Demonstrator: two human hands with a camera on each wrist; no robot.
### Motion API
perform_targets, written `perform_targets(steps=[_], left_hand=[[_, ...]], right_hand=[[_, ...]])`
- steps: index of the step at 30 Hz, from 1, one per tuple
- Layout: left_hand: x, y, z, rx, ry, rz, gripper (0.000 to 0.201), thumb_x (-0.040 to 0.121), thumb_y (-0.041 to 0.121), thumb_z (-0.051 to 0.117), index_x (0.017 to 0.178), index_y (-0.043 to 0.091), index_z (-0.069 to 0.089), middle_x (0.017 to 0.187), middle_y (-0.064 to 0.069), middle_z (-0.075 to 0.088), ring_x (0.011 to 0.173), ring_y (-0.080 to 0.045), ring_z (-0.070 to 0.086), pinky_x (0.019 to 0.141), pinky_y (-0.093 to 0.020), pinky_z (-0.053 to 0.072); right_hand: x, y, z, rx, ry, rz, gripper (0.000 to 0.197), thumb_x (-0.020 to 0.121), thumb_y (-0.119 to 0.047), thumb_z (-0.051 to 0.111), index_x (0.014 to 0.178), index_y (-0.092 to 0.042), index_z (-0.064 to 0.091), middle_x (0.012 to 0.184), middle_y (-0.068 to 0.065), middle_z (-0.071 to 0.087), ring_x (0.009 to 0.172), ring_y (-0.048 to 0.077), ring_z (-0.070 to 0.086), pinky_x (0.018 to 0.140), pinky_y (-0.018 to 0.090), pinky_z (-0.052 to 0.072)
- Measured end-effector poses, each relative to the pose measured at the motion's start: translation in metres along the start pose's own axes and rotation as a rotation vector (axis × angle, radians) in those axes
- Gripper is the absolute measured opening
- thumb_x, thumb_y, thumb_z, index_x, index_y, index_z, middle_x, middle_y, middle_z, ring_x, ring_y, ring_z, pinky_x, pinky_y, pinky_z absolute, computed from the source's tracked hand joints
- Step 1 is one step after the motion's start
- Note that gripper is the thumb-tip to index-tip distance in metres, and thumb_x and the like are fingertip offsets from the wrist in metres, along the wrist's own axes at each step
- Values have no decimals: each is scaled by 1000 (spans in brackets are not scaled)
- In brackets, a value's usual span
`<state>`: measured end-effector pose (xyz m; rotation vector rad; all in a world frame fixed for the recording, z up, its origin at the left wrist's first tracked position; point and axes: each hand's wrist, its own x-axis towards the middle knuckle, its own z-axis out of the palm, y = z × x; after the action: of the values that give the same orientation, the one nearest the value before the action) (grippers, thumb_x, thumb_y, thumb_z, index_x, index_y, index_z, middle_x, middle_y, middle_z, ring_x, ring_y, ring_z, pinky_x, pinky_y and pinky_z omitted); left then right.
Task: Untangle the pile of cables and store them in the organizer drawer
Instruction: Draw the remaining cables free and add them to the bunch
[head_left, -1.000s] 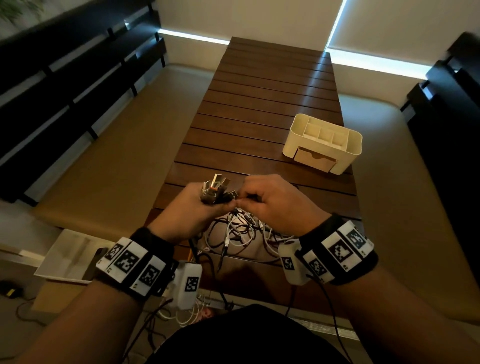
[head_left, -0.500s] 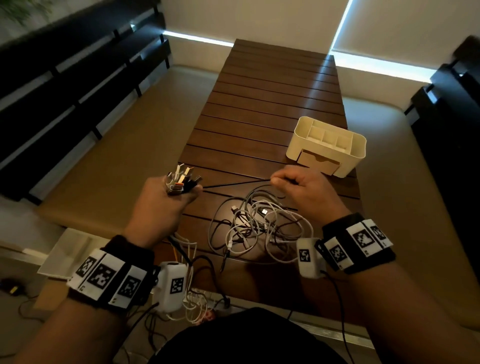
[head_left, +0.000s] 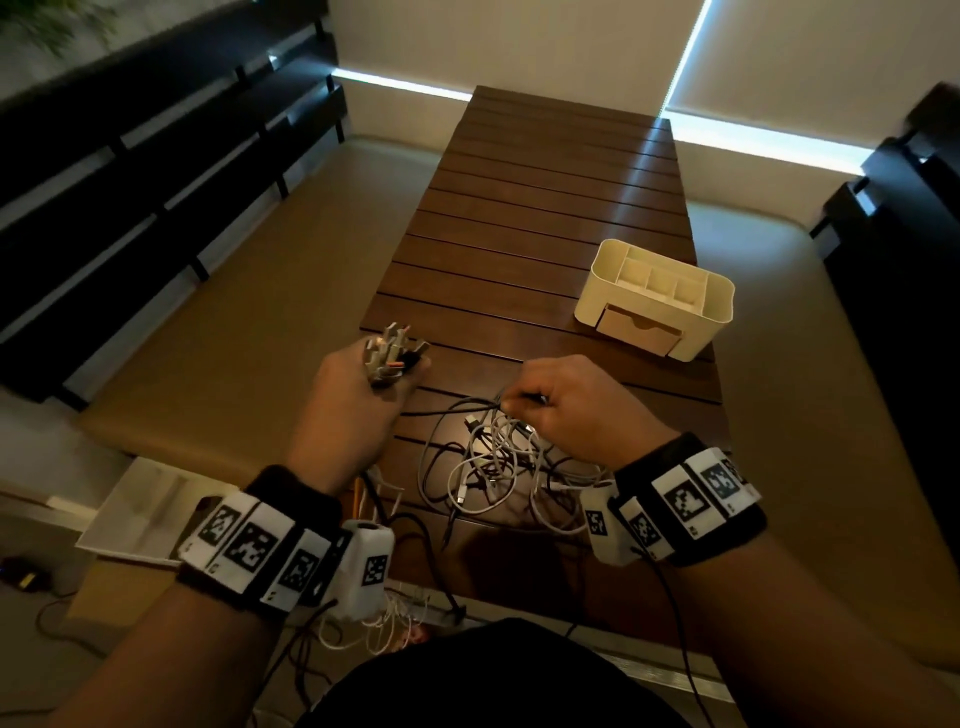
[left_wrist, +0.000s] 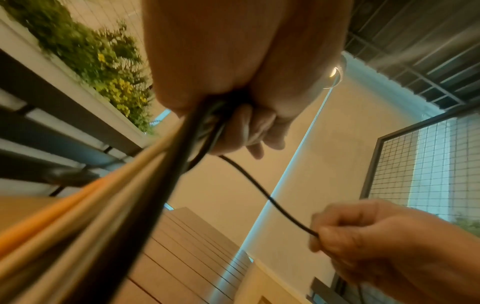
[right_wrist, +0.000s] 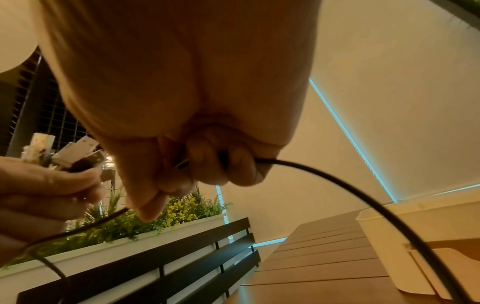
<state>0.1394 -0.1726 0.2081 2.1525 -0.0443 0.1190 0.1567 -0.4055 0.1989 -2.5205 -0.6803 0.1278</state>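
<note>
Whereas one second earlier both hands met above the tangle, the left hand (head_left: 358, 395) now stands to the left of the pile, fisted round a bundle of plug ends (head_left: 390, 352) whose leads trail back under the wrist, and the right hand (head_left: 563, 402) has come down onto the far edge of the cable pile (head_left: 493, 462), thumb and forefinger pinching a black cable (left_wrist: 270, 199). Half a second earlier that cable ran taut between the hands; in the left wrist view it now sags in a loose arc from the left fist to the right fingers. Judged from this, one lead has been drawn partly free and its plug joined to the sorted bundle, while most cables remain knotted on the slatted table (head_left: 545, 208). The organizer (head_left: 654, 301) sits well apart at the far right, its drawer (head_left: 636, 328) not pulled out, so storing has not begun
</note>
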Motion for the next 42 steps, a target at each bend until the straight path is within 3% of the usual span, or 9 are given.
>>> perform_targets(steps=[3,7,12,16,22,30,35,39,42], left_hand=[[0,2,13,-43,-76,21,12,94,27,66,83,21,63,75,6,59,59,9,53,51,-10,36],[-1,1,15,-52,-210,33,24,94,29,63,101,8,72,85,-1,68,61,3,57,53,-10,40],[-9,9,19,-174,-386,-79,15,96,17,64,83,9,64,74,-1,70,40,4,48,46,-12,34],[-7,3,2,-239,-286,-143,14,94,24,65,84,15,64,59,4,61,45,-5,45,45,-20,36],[-6,-3,-21,-454,-253,-198,38,82,33,66,94,-3,62,58,3,47,49,-10,41,44,-20,37],[-5,-9,-31,-584,-211,-160,18,82,28,67,81,10,61,60,2,39,49,-12,33,44,-24,30],[-2,-9,-24,-432,-222,-118,29,81,37,68,75,10,57,57,1,46,48,-11,40,45,-22,37],[3,-19,-29,-393,-275,-109,58,63,69,77,80,14,68,63,4,61,51,-9,44,46,-21,40],[8,-23,-29,-315,-120,-117,59,65,68,78,92,16,72,73,-1,67,49,-5,45,51,-30,42]], right_hand=[[2,-7,-1,-2,7,-44,18,97,-23,61,100,-13,75,86,-15,60,78,0,56,72,18,46],[0,-10,-5,2,59,-54,15,97,-22,62,97,-14,74,77,-23,49,71,-5,52,66,10,35],[1,-15,-7,54,138,-42,12,96,-20,63,97,-17,75,77,-25,52,73,-6,53,65,8,36],[-4,-9,-11,158,145,39,13,97,-23,62,98,-18,74,83,-20,59,78,-5,57,69,9,39],[-12,5,-23,300,283,194,10,95,-25,65,91,-32,70,85,-18,67,81,-6,60,68,3,41],[-21,19,-29,358,351,299,6,90,-30,71,84,-28,73,82,-7,70,80,6,63,70,17,45],[-18,18,-31,343,401,321,12,91,-29,71,79,-29,70,81,0,68,80,13,61,73,27,49],[-18,18,-26,300,357,291,17,91,-29,70,75,-34,66,76,-3,65,73,11,59,64,22,47],[-20,18,-22,241,277,287,14,93,-31,68,79,-31,68,75,-8,65,70,5,59,64,22,47]])
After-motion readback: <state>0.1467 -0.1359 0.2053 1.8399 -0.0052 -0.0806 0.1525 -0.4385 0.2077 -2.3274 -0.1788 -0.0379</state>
